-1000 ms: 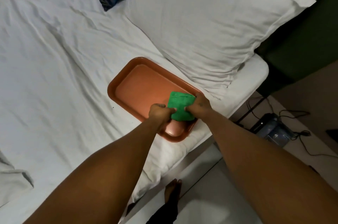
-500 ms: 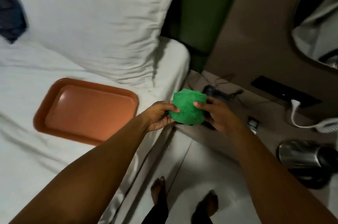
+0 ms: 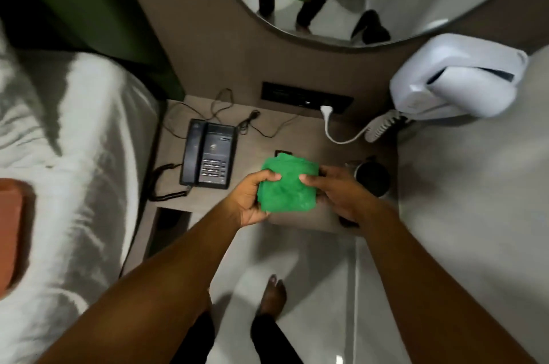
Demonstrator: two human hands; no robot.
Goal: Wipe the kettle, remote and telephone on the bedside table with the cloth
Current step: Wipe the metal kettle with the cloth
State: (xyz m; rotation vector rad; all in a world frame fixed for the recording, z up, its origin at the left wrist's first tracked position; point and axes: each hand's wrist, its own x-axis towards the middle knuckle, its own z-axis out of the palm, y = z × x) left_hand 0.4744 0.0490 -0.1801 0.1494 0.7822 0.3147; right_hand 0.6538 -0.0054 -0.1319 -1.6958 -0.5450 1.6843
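Two hands on one green cloth (image 3: 286, 184), held over the front of the bedside table (image 3: 255, 138); nothing wiped yet, by the look of it.

Far left: white bed (image 3: 74, 156), with the corner of an orange tray (image 3: 13, 227) on it. Not part of the job.

Telephone (image 3: 209, 153) lies flat on the left of the table, handset seated on its cradle, coiled cord trailing off the near left corner. Judged light and hard-shelled; the handset could lift or slide off under a firm wipe, so steady the base from the side and wipe along the handset.

Left hand (image 3: 252, 200) cups the cloth's left edge from beneath, thumb on top, palm up, forearm reaching in from lower left. Clasping the cloth.

Cloth is folded thick, soft and limp; should mould round curves. Best bunched in one palm.

Right hand (image 3: 341, 191) pinches the right edge, thumb on top, fingers spread behind, wrist over the table's front right. Also gripping the cloth.

Kettle (image 3: 372, 179) stands just beyond the right hand, near the table's right edge, dark and partly hidden. Probably smooth metal, slippery, heavier if filled; hold the handle, wipe the body.

Remote: a dark thing shows under the right wrist, cannot tell what.

Far right: white wall-mounted hairdryer (image 3: 454, 81).
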